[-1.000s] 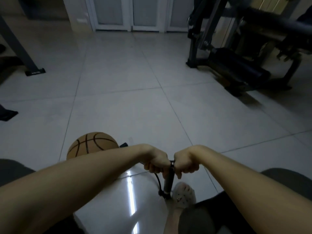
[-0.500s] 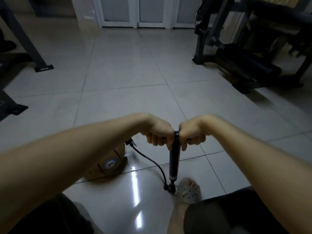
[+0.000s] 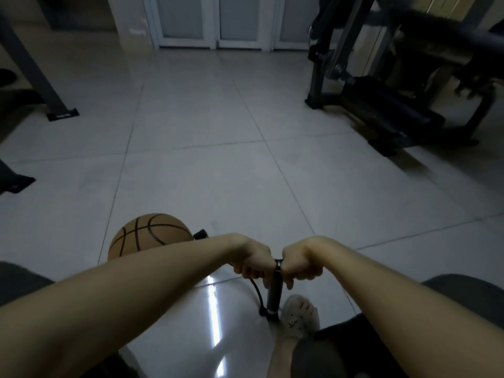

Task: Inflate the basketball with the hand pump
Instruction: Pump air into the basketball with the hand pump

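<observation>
The person's left hand (image 3: 255,261) and right hand (image 3: 300,264) sit side by side on the crossbar handle (image 3: 278,262) of a slim black cylindrical hand pump (image 3: 274,294), one on each side of its shaft. The fingers (image 3: 246,272) of the left hand are curled down round the left half of the handle. Those of the right hand wrap the right half in the same way, the thumb hanging beside the barrel, so both fists are closed tight on the bar. The pump stands nearly upright on the glossy pale grey tiled floor (image 3: 218,173), its base just beside a foot in a light-coloured perforated clog (image 3: 298,315); whether the foot presses on any part of the pump cannot be told. A thin black rubber hose (image 3: 256,291) leaves the base of the pump, loops up to the left and goes out of sight behind the left hand. The orange-brown basketball with black seams (image 3: 150,236) lies on the floor to the left of the pump, beyond the left forearm, which covers its lower part. A small black connector (image 3: 201,235) shows at the ball's right edge, just above the forearm — how it meets the ball is hidden. Farther off, dark metal gym equipment (image 3: 395,105) stands at the right, a slanted dark frame leg (image 3: 41,77) at the left, and white-framed frosted glass doors (image 3: 218,20) fill the far wall.
</observation>
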